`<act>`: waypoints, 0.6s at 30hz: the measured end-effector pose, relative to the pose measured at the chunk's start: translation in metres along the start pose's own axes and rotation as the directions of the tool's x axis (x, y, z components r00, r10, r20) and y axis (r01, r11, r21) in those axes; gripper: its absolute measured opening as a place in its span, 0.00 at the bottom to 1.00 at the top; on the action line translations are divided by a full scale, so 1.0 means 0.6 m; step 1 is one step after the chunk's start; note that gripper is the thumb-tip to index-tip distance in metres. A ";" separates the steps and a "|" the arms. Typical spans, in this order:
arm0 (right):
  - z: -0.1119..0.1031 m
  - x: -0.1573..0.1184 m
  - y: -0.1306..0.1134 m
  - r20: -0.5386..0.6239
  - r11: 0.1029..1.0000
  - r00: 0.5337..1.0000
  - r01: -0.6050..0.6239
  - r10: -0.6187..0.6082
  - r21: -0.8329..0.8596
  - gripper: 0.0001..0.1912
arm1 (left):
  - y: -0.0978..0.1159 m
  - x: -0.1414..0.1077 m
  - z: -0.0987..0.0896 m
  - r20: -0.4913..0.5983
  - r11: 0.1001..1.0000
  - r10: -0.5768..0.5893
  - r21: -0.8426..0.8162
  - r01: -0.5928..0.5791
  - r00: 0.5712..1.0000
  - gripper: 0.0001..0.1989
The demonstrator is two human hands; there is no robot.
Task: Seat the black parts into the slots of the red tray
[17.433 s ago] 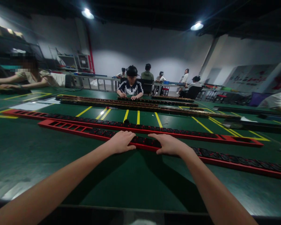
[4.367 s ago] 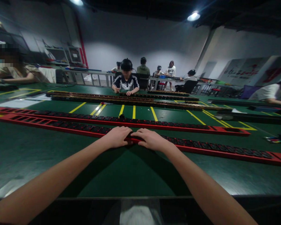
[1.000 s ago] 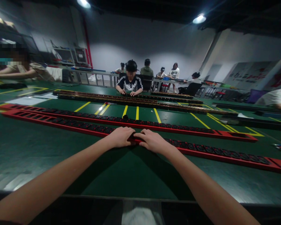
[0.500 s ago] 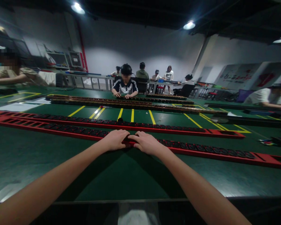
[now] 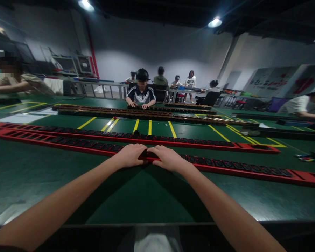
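A long red rail [image 5: 225,171] lies across the green table, its slots filled with black square pieces along much of its length. My left hand [image 5: 132,154] and my right hand [image 5: 168,157] are side by side at its middle, a small gap between them. Each hand is closed over the rail, fingers on top and thumb along the near side. Whether a loose piece is under the fingers cannot be seen. Just behind runs a second red rail [image 5: 212,143], also fitted with black pieces; a small black part [image 5: 136,132] sits up on it.
Farther back lie long dark brown bars [image 5: 105,111]. A co-worker [image 5: 141,91] across the table has both hands at them. Other people sit at the left and right edges. Yellow tape lines [image 5: 150,127] mark the table; white paper [image 5: 18,119] lies at left, black bars [image 5: 283,133] at right.
My right hand has shifted slightly to the right, widening the gap between the hands. The left hand has hardly moved. The view has turned a little.
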State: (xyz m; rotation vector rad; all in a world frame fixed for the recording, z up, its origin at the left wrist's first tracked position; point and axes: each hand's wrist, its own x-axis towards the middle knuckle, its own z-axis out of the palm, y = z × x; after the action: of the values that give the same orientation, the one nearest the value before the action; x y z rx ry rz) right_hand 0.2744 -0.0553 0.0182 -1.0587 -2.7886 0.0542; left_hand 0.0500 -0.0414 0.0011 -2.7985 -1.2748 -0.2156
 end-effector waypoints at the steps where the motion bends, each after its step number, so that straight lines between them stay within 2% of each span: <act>1: 0.000 0.000 0.000 0.000 1.000 1.000 -0.001 0.001 0.001 0.26 | 0.000 0.000 0.000 -0.002 1.000 0.001 -0.001 -0.001 1.000 0.20; 8: 0.001 0.000 0.001 -0.005 1.000 1.000 0.007 -0.007 0.002 0.24 | -0.004 0.003 -0.001 0.005 0.999 0.010 -0.037 -0.010 1.000 0.20; 18: 0.006 0.001 0.003 -0.011 1.000 1.000 0.005 -0.005 -0.007 0.25 | -0.011 0.002 -0.003 0.112 0.997 0.003 -0.076 0.006 0.994 0.37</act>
State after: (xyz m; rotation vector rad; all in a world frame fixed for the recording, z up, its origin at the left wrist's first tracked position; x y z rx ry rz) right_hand 0.2744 -0.0535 0.0146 -1.0501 -2.7834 0.0385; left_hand 0.0459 -0.0364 0.0029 -2.9118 -1.3185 -0.1102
